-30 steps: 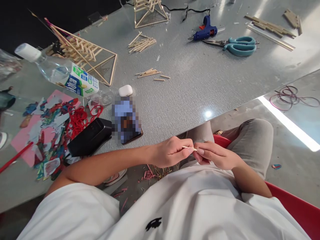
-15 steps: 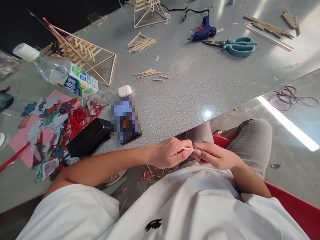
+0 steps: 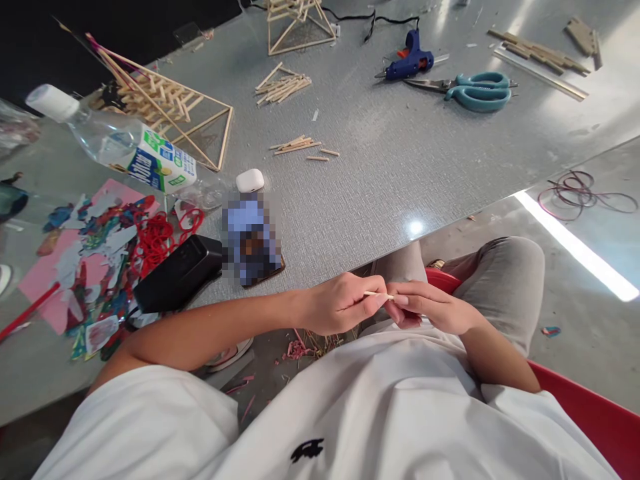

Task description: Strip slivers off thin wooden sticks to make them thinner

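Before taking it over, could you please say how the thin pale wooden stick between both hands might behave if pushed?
The thin pale wooden stick is probably light, being so slender, and likely stiff, as it looks straight between the fingers.

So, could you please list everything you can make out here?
table: one, grey, in front
stick: one, pale, lower middle
stick piles: two, pale, mid-table
stick frames: two, pale, far side
glue gun: one, blue, far side
scissors: one, teal, beside glue gun
strips: several, brown, far right
bottle: one, clear, left
scraps: many, multicoloured, left
loops: uncounted, red, among scraps
boxy object: one, black, left
phone: one, dark-rimmed, near edge
case: one, white, beyond phone
coil: one, purplish, floor right
chair: one, red, lower right
shirt: one, white, bottom
left hand: one, bare, holding stick
right hand: one, bare, stick's tip
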`<state>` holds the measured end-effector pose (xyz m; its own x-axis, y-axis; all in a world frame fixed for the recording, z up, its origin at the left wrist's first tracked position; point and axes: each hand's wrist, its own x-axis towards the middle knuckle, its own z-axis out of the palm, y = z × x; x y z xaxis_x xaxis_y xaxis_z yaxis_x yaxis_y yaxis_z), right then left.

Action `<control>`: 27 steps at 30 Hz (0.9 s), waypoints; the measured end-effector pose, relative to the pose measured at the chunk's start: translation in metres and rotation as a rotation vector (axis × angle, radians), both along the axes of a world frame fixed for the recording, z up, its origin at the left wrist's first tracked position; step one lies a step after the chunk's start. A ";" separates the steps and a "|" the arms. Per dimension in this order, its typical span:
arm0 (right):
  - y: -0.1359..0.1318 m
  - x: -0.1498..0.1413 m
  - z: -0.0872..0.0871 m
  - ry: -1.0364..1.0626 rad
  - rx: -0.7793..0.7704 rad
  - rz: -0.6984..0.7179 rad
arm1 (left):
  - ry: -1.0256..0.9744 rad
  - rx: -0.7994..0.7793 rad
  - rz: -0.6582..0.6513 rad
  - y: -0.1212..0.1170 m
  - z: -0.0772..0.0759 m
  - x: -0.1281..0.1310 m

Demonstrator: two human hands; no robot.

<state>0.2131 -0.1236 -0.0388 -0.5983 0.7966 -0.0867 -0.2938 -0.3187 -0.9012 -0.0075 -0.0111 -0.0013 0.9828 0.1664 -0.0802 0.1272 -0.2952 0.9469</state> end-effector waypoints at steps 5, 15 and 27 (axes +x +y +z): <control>0.002 0.000 -0.002 -0.066 0.131 0.017 | -0.028 0.038 -0.015 0.001 0.003 0.000; 0.002 -0.002 0.001 -0.177 0.206 -0.061 | 0.064 0.041 -0.005 -0.001 0.005 0.000; -0.004 -0.003 0.001 -0.061 0.102 -0.095 | -0.020 -0.009 -0.013 0.000 0.002 -0.003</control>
